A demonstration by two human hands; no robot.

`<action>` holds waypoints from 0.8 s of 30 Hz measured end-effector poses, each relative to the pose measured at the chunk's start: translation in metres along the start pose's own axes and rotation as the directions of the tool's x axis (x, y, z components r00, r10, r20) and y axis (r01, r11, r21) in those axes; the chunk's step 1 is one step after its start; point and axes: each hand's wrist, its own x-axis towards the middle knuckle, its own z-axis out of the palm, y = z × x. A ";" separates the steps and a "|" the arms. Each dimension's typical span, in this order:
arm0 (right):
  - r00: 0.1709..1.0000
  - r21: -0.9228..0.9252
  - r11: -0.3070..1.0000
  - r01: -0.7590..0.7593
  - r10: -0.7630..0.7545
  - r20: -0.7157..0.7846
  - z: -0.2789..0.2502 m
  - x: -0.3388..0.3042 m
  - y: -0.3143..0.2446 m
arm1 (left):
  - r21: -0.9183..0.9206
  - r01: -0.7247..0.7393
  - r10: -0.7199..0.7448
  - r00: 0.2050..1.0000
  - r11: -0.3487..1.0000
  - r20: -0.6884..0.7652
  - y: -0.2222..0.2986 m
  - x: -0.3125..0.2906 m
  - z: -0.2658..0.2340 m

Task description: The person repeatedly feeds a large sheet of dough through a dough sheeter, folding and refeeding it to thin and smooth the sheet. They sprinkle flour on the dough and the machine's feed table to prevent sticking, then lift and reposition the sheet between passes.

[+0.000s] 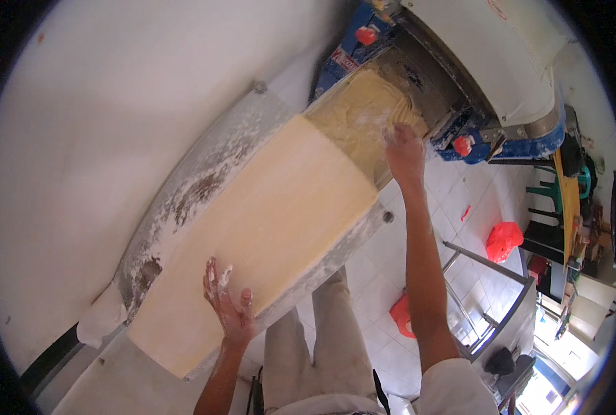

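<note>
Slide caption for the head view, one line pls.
Left hand over a smooth pale slab, right hand at wrinkled yellowish dough by a blue-and-white machine.

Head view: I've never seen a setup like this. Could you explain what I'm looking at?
It comes from a fisheye camera on a person's head, looking down, so straight edges bend. No robot here, only that person. The bare left hand, open and floury, is over a smooth pale slab on a flour-dusted metal tray; contact is unclear. The bare right hand is at the folded yellow dough by a blue-and-white machine with red knobs, probably a dough roller; the hand's grip is unclear.
</note>
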 end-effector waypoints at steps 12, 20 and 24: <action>0.858 0.933 0.323 -0.157 0.513 -0.033 0.045 -0.011 0.008 | 0.156 -0.137 0.089 0.955 0.978 0.282 0.132 0.304 0.272; 0.747 0.987 -0.107 -0.120 0.645 0.161 0.031 0.007 0.012 | 0.142 0.204 -0.244 0.886 0.969 0.394 0.134 0.326 0.319; 0.714 0.905 -0.323 -0.277 0.561 0.419 0.010 0.008 0.016 | 0.128 -0.034 -0.039 0.849 0.991 0.527 0.138 0.342 0.277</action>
